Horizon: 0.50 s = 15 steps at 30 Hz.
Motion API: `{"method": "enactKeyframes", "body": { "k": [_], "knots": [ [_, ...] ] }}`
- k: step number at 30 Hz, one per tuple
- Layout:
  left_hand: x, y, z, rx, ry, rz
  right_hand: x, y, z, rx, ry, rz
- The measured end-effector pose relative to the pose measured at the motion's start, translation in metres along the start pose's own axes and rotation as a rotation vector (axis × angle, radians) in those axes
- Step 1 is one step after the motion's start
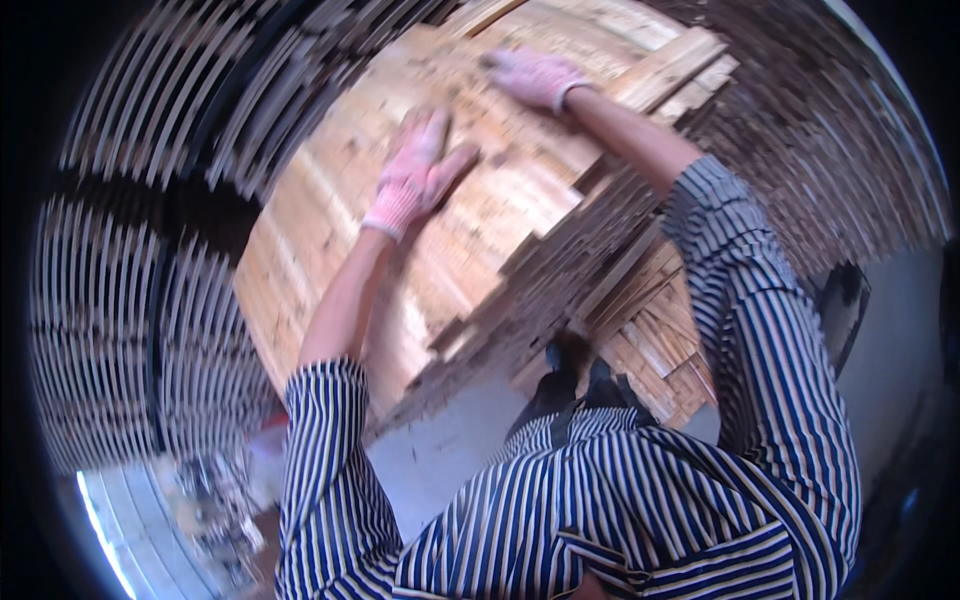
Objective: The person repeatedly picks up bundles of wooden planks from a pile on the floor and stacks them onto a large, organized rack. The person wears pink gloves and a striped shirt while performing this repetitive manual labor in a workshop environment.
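Note:
My left hand (412,172), in a pink knit glove, lies on top of a tall stack of pale wooden boards (310,235). Its fingers are stretched out and the thumb stands apart. Farther off and to the right, my right hand (535,78), gloved the same way, rests on the boards with its fingers extended, somewhat smeared by motion. Neither hand is closed around a board. Beside the right wrist, narrow planks (665,72) lie raised above the stack's top layer. The near ends of the boards form an uneven, stepped edge.
Racks of stacked thin boards (110,290) stand along the left. Another large stack of boards (820,150) fills the far right. Loose wooden pieces (655,350) lie low by my feet, next to the grey floor (430,450).

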<state>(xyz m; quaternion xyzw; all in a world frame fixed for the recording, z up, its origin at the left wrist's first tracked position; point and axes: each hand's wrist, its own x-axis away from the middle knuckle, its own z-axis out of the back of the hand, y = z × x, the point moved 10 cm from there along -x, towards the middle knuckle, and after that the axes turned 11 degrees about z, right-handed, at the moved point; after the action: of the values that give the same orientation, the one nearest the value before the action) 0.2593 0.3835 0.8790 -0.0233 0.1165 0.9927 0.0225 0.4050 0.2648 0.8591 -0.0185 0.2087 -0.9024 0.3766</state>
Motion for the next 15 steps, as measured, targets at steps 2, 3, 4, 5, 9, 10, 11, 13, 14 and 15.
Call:
{"method": "enactKeyframes", "body": {
  "k": [2,3,4,5,9,10,11,13,14,15],
  "knots": [
    [0.028,-0.022,0.028,0.101,0.255,-0.027,0.009,-0.029,0.006,-0.075,0.049,0.164],
    [0.025,-0.031,0.041,0.001,0.353,-0.07,0.005,0.006,0.009,-0.053,0.111,0.135],
    [0.054,-0.088,0.058,0.048,0.391,0.124,0.016,-0.028,0.004,-0.107,-0.016,0.041],
    [0.065,-0.122,0.088,0.059,0.474,0.248,0.019,-0.001,0.007,-0.05,0.151,0.051],
    [0.264,-0.349,0.152,0.029,0.541,1.039,-0.006,0.025,-0.016,0.533,0.083,0.428],
    [0.329,-0.37,0.135,0.082,0.369,1.249,-0.009,0.026,-0.022,0.095,0.082,0.121],
    [0.348,-0.383,0.106,0.629,0.242,1.167,-0.015,0.053,-0.01,0.191,0.103,0.269],
    [0.407,-0.369,0.043,1.402,0.017,1.309,-0.018,0.037,-0.019,0.086,0.07,0.165],
    [0.396,-0.333,0.024,1.732,-0.163,1.215,-0.014,0.038,-0.016,0.049,0.06,0.09],
    [0.399,-0.341,0.024,1.651,-0.038,1.273,-0.016,0.035,-0.012,0.068,0.055,0.093]
  ]
}}
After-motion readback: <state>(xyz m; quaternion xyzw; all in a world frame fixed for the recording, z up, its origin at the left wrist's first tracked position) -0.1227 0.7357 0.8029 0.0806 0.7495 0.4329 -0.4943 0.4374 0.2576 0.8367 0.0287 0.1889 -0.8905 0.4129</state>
